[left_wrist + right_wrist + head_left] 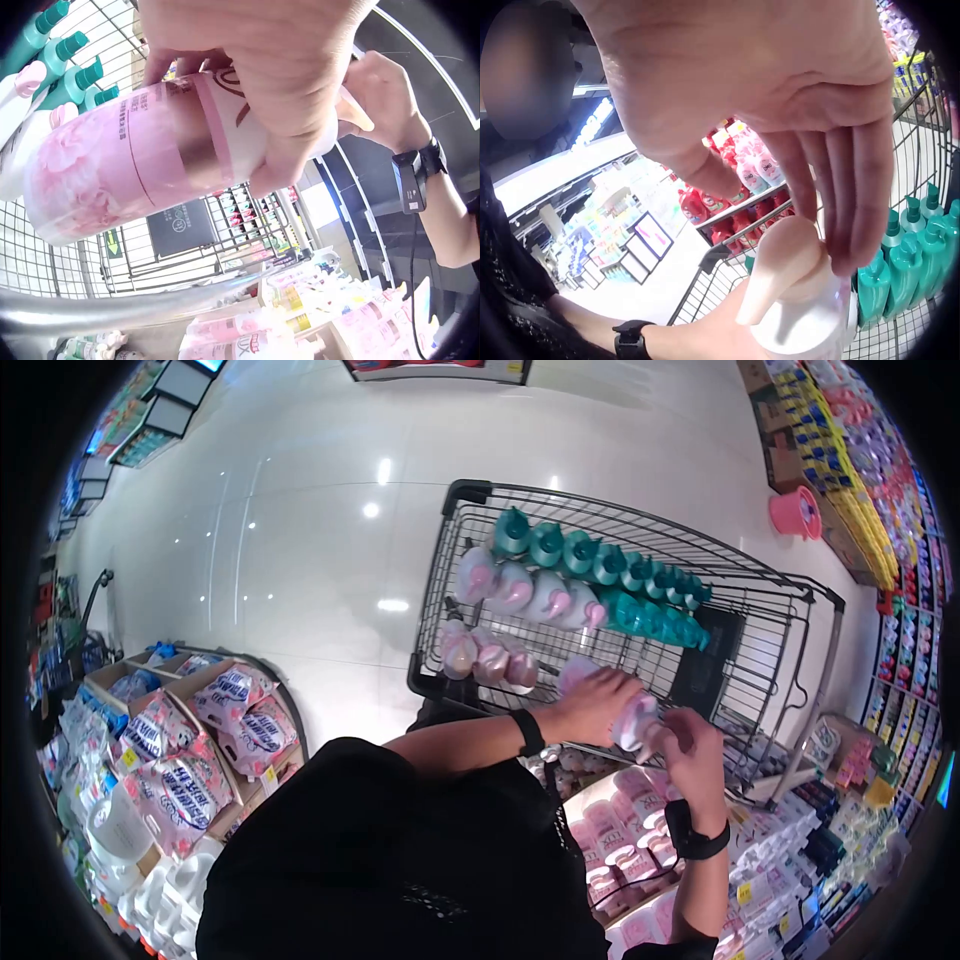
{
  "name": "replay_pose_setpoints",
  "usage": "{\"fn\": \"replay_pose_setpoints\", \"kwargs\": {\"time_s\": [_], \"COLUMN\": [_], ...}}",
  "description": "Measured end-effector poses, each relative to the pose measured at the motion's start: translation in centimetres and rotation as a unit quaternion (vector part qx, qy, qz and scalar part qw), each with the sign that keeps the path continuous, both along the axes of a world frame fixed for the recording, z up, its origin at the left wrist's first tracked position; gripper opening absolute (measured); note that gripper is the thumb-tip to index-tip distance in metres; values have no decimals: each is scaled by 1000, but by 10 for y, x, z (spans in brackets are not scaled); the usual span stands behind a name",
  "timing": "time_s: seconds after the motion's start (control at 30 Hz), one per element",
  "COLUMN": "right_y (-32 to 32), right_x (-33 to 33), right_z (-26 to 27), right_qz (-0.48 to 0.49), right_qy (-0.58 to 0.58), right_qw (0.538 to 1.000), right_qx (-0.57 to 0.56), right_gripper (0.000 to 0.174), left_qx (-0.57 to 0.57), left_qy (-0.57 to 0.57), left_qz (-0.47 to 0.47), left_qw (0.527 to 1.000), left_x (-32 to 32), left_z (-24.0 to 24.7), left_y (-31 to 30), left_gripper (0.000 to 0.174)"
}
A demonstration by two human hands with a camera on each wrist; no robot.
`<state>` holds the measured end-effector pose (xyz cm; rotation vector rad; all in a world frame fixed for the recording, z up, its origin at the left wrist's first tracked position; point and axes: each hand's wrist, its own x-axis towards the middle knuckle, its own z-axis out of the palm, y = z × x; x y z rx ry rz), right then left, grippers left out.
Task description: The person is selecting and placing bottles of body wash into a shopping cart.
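Head view: a person is standing at the near end of the shopping cart (795, 595), bringing both hands together over its near rim.
Left hand (595, 700): it is wrapping fingers and thumb firmly round the body of the pink pump bottle (635, 722) and holding it tilted just above the cart's near rim.
Left wrist view: the left hand (285, 67) is gripping the pink pump bottle (127, 169) from above, with the floral label facing the camera and the cart's wire wall showing behind it.
Right hand (692, 745): it is closing on the bottle's top end, just outside the cart's near rim.
Right wrist view: the right hand (742, 75) is pinching the pump head (787, 262), with its fingers (855, 195) lying down one side and the thumb curling in on the other.
Teal bottles (600, 565): they are standing in rows inside the cart, along its far side.
Pale pink bottles (520, 595): they are lying inside the cart, beside the teal rows and nearer the person.
Shelf bottles (620, 840): pink ones are sitting on a lit shelf below the cart's near end.
Refill packs (190, 750): they are filling boxes well apart from the cart, across the white floor (300, 540).
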<state>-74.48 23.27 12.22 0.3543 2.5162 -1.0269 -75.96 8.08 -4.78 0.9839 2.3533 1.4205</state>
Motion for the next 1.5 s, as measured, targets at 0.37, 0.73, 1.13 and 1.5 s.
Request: {"fn": "replay_pose_setpoints", "kwargs": {"time_s": [0.37, 0.73, 1.13, 1.5], "right_y": [-35, -22, -11, -30], "right_x": [6, 18, 30, 2], "right_z": [-41, -36, -53, -106], "right_qz": [91, 46, 4, 141], "right_qy": [-120, -108, -41, -71], "right_qw": [972, 979, 989, 963], "right_qx": [179, 166, 144, 218], "right_gripper": [55, 51, 47, 53], "left_qx": [-17, 16, 8, -5], "left_qy": [-34, -45, -153, -175], "left_qz": [43, 4, -78, 144], "left_qw": [998, 999, 985, 974], "left_x": [19, 17, -21, -56], "left_z": [-6, -3, -23, 10], "left_y": [-32, -19, -54, -137], "left_gripper": [83, 75, 69, 22]}}
